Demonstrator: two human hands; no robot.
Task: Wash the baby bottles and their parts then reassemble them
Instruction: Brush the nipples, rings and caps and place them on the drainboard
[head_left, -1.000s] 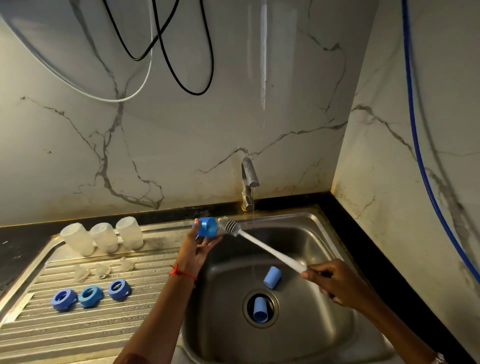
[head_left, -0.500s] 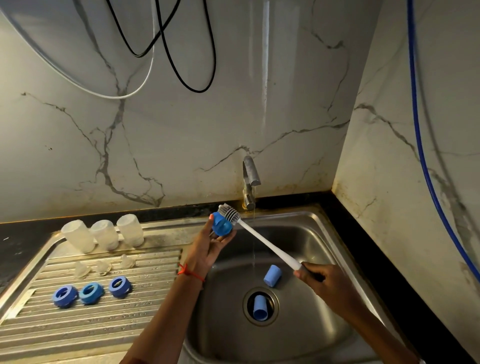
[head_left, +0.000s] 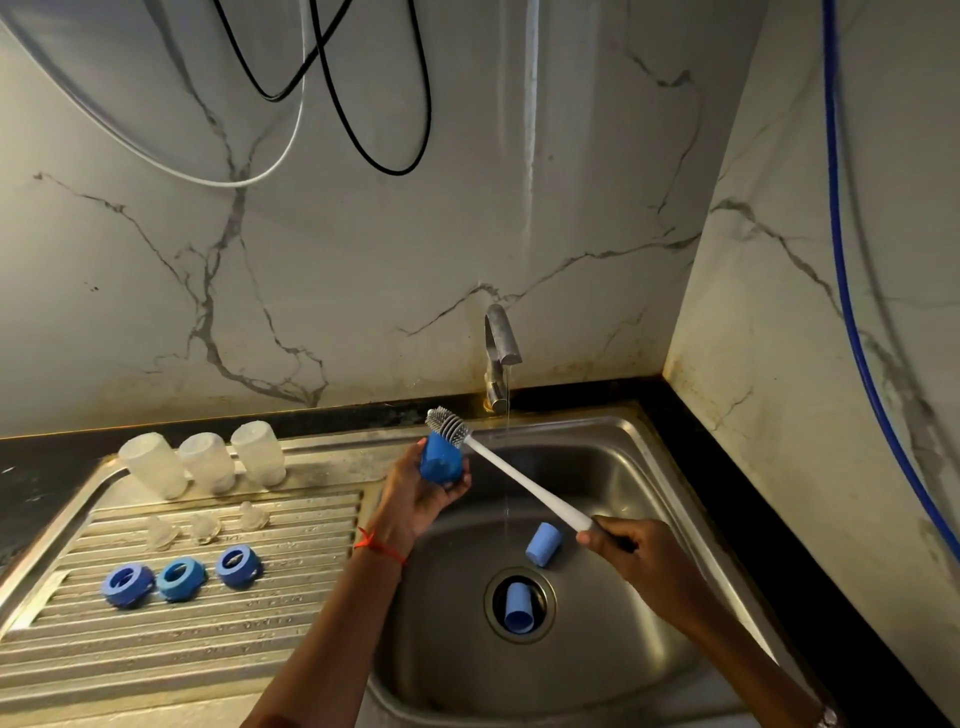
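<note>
Ok so, over the sink: the left hand is up near the back rim, fingers and thumb curled round a blue cap, holding it just left of the tap. The right hand is lower and off to the right above the basin, fist wrapped tight round the end of a white brush. The handle slants up and left from that hand. The grey bristle head sits right at the cap's top edge, touching it as far as I can see. Can't tell if any bristles are actually inside the cap.

A thin stream of water drops from the tap, right of the cap. It crosses the handle, but I can't tell if it hits it.

Down in the basin a second cap lies on its side near the right hand, and a third cap lies in the drain hole.

On the drainboard to the left it's all in rows. Three clear bottles stand at the back, three clear nipples sit in front of them, and three blue rings are nearest the camera.

There's a red thread on the left wrist. Black cables hang on the wall above, and a blue hose runs down the right side.
</note>
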